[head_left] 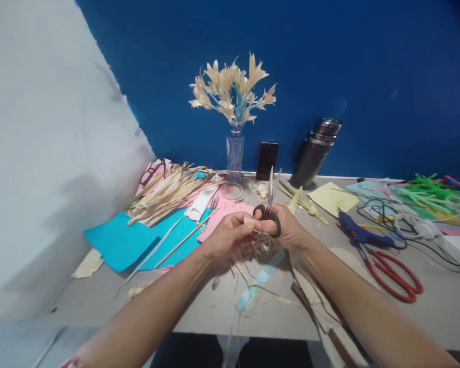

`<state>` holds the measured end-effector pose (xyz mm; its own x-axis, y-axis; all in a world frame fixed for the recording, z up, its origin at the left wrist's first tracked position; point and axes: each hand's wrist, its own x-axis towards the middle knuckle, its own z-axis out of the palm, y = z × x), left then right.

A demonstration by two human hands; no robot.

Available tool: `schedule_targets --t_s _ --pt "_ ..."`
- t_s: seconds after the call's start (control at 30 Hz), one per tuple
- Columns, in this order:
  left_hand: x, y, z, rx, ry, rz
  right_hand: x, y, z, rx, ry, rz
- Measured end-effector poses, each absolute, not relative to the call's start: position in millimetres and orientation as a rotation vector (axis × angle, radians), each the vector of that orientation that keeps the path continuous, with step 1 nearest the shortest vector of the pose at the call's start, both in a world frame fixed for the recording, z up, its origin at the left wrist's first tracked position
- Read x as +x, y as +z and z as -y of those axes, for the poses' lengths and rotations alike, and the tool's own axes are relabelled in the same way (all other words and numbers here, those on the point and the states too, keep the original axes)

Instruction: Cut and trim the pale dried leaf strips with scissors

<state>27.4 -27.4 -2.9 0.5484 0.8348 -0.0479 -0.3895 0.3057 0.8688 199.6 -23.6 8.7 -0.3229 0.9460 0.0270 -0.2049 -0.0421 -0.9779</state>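
Note:
My right hand [289,227] has its fingers through the black handles of a pair of scissors [270,188], whose blades point up and stand slightly apart. Close beside it, my left hand [230,234] is closed in a pinch on a small pale piece of dried husk [249,221]. The fingers of both hands meet at this piece, and much of it is hidden. Below the hands, husk scraps and a light blue paper strip [258,281] lie on the grey table [207,312].
Pale husk flowers [230,84] stand in a clear bottle [235,156] at the back, beside a phone [267,159] and a flask [316,153]. Husk strips [168,194] and blue paper [118,240] lie left. Right are a glue gun [362,232], red-handled scissors [394,273] and cables.

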Motion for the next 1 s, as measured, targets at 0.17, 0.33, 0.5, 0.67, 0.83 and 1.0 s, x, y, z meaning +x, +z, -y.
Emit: schedule_targets --t_s 0.17,0.33,0.5,0.67,0.83,1.0 --pt "21 -5 25 0.896 0.805 -0.420 199 11 26 -0.755 1.678 1.254" --pt "24 0 26 0.888 0.828 -0.416 201 9 22 -0.796 1.620 1.234" --pt "28 -5 25 0.939 0.911 -0.574 203 9 21 -0.906 1.451 1.382" --pt "21 -8 23 0.954 0.850 -0.524 202 11 24 -0.883 1.501 1.424" --pt "19 -2 25 0.918 0.766 -0.429 201 11 23 -0.789 1.636 1.332" --pt "24 0 28 0.921 0.848 -0.510 203 9 23 -0.832 1.568 1.343"
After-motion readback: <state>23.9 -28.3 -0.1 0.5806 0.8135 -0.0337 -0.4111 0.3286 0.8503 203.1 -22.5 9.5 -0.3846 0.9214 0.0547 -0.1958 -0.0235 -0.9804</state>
